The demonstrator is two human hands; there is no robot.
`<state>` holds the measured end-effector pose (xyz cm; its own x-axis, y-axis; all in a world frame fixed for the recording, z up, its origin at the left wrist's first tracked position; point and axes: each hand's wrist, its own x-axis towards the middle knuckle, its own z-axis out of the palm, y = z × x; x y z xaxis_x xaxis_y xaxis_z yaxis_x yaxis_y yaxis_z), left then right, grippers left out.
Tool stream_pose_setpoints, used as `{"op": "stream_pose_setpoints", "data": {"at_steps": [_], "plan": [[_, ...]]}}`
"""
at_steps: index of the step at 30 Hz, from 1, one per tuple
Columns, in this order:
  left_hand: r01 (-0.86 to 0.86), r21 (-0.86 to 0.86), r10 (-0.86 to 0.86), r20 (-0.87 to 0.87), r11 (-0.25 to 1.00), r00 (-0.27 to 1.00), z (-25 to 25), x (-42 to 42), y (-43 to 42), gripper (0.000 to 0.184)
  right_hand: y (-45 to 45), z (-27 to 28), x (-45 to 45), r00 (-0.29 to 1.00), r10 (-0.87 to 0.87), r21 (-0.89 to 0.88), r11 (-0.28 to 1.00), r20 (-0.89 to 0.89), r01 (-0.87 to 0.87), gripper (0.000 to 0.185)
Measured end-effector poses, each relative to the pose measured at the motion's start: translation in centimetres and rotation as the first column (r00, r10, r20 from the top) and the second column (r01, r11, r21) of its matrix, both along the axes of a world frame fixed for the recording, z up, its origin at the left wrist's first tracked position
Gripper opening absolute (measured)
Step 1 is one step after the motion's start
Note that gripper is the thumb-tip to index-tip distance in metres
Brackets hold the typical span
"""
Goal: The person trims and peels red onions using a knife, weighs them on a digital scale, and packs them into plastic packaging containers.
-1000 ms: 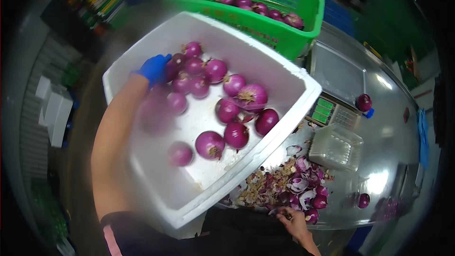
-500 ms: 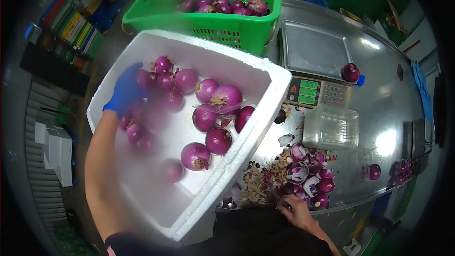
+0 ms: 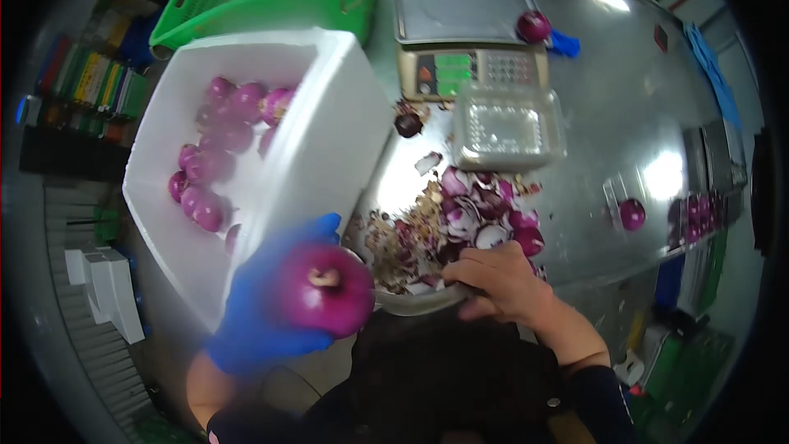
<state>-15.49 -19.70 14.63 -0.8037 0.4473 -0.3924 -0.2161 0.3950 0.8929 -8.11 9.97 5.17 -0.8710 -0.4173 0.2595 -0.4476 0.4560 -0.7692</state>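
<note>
My left hand (image 3: 275,304), in a blue glove, is closed around a large purple-red onion (image 3: 327,289) in front of the white foam box. The onion's dry stem end faces up. Bare, my right hand (image 3: 505,284) is closed over the table's near edge, on what looks like a knife (image 3: 415,292); its blade is blurred and hard to make out. Onion peelings (image 3: 472,218) and dry root scraps (image 3: 403,238) lie just beyond that hand. Several more onions (image 3: 205,164) sit inside the foam box (image 3: 329,123).
A green crate (image 3: 271,12) stands behind the box. On the steel table are a scale (image 3: 460,8) with an onion (image 3: 533,26) at its corner, a clear plastic tub (image 3: 508,131) and a dark round onion (image 3: 408,123). Packed onions (image 3: 700,218) lie at the right.
My left hand has come out of the foam box, moving right and nearer with an onion in it. My right hand has risen slightly at the table edge. The view has shifted right.
</note>
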Motion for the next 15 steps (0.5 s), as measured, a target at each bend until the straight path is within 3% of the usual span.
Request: {"op": "stream_pose_setpoints", "data": {"at_steps": [4, 5, 8, 9, 13, 15], "plan": [[0.012, 0.116, -0.043, 0.267, 0.993, 0.963, -1.1, 2.7, 3.2, 0.105, 0.5, -1.5, 1.9, 1.0, 0.03, 0.107, 0.994, -0.011, -0.028, 0.044], [0.066, 0.137, -0.095, 0.216, 0.988, 0.972, -2.7, 3.2, 2.9, 0.1, 0.4, -1.6, 2.3, 0.999, 0.026, 0.083, 0.996, -0.047, -0.022, 0.044], [0.027, 0.098, -0.057, 0.311, 0.995, 0.949, -4.1, 4.2, 5.0, 0.097, 0.1, -2.2, 3.4, 0.993, -0.01, 0.099, 0.995, -0.115, 0.022, 0.044], [0.007, 0.195, -0.063, 0.283, 0.981, 0.957, -5.4, 4.8, 4.9, 0.097, 0.2, -2.5, 3.8, 0.993, -0.038, 0.123, 0.991, -0.112, 0.052, 0.044], [0.144, 0.346, -0.282, 0.391, 0.927, 0.876, -6.8, 4.7, 5.3, 0.095, 0.3, -3.1, 4.8, 0.988, -0.103, 0.169, 0.978, -0.117, 0.122, 0.045], [0.196, 0.342, -0.31, 0.321, 0.919, 0.895, -7.5, 5.0, 5.9, 0.095, 0.4, -2.9, 5.1, 0.985, -0.112, 0.161, 0.978, -0.13, 0.133, 0.045]]}}
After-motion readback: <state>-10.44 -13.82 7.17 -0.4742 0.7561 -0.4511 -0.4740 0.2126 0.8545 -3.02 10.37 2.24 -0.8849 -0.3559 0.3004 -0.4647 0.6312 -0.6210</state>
